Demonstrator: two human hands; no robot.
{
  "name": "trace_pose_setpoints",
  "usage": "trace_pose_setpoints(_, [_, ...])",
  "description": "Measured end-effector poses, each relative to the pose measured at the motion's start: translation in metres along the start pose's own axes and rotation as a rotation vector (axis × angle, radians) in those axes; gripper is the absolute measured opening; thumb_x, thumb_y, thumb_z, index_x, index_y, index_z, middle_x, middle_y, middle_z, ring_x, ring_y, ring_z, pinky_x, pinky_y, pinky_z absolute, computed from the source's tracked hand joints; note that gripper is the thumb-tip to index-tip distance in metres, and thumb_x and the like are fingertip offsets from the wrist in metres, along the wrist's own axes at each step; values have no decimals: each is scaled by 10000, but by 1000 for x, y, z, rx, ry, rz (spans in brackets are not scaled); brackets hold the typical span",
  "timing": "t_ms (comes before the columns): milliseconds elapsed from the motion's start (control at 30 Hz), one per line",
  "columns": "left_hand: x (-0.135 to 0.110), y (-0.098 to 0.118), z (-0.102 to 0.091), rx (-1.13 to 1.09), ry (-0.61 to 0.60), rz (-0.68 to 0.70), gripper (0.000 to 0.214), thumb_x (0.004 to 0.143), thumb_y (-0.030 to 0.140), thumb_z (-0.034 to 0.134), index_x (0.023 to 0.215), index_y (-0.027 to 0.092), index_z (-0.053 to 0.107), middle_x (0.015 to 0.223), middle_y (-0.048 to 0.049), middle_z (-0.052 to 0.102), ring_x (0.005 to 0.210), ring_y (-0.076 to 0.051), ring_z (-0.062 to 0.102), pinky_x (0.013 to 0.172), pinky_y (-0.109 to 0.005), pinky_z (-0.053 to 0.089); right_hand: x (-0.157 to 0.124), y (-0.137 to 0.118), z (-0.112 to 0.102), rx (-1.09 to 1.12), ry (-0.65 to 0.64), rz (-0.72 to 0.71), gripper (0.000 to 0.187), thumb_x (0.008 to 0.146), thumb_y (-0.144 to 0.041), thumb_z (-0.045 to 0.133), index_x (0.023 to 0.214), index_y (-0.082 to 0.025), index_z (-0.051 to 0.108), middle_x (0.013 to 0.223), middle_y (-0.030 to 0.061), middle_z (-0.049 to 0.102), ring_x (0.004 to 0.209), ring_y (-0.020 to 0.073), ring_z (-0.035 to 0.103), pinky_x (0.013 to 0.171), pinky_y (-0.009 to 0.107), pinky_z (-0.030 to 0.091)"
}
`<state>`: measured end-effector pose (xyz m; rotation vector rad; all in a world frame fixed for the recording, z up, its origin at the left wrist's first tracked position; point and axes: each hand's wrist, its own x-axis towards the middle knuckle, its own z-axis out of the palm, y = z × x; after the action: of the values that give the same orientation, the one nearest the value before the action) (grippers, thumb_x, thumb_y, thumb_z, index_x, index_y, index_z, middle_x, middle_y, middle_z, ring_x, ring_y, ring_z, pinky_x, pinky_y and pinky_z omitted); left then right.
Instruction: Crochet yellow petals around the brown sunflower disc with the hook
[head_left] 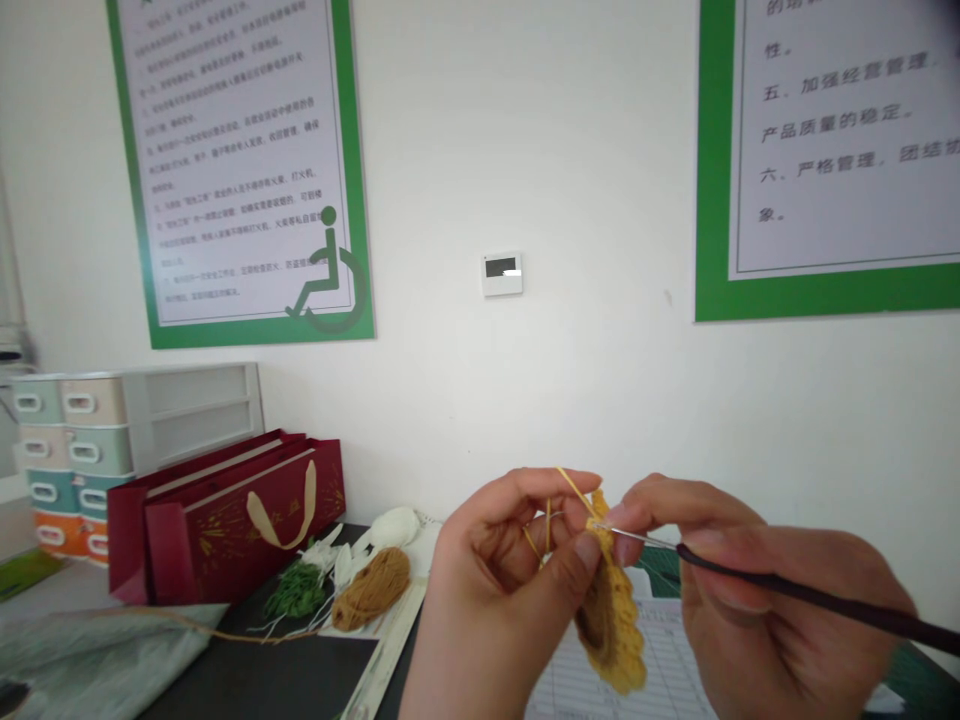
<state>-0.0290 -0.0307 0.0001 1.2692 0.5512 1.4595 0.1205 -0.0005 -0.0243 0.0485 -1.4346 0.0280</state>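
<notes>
My left hand (517,585) pinches a yellow crochet piece (626,640) with a scalloped edge and a brownish inner part. Yellow yarn (574,490) runs over the raised left index finger and loops down around the other fingers. In my right hand (772,590) is a crochet hook (810,595) with a dark handle and a thin metal shaft. The hook's tip meets the top edge of the crochet piece, close to the left fingertips. Right fingertips rest near that same edge; whether they touch it I cannot tell.
A printed sheet (675,660) lies under the hands. To the left are a brown yarn ball (373,590), green yarn (296,590), white yarn (394,528), dark red gift bags (232,520), a drawer unit (97,450) and a greyish plastic bag (105,660). A white wall stands behind.
</notes>
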Motion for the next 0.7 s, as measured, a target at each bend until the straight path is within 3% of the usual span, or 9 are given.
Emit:
trace_pose_setpoints(233, [-1, 0, 2, -14, 18, 35, 204, 778, 157, 850, 977, 189, 811, 813, -64, 767, 766, -152, 706, 697, -214, 557, 1, -2, 4, -123, -10, -93, 240, 948, -60, 613, 1144, -176, 693, 1006, 37, 786, 875, 186, 770, 672, 338, 658])
trace_pose_setpoints(433, [-2, -2, 5, -18, 37, 90, 196, 769, 132, 848, 953, 185, 810, 806, -53, 747, 763, -152, 700, 668, -198, 553, 3, -6, -2, -208, -34, -105, 200, 944, -74, 613, 1106, -167, 683, 991, 64, 792, 857, 201, 783, 659, 336, 666])
trace_pose_setpoints(567, [-3, -1, 9, 6, 62, 114, 192, 773, 109, 836, 948, 184, 810, 809, -49, 745, 752, -142, 674, 673, -196, 551, 3, -12, -9, -310, -124, -51, 195, 975, -154, 613, 1146, -231, 666, 1001, 82, 802, 855, 225, 788, 638, 365, 665])
trace_pose_setpoints(700, [-3, 0, 11, 3, 74, 129, 195, 769, 75, 825, 923, 193, 811, 802, -38, 752, 750, -146, 698, 694, -201, 556, 1, -12, -10, -340, -136, -122, 207, 968, -138, 608, 1159, -197, 662, 1038, 106, 786, 902, 227, 777, 646, 362, 670])
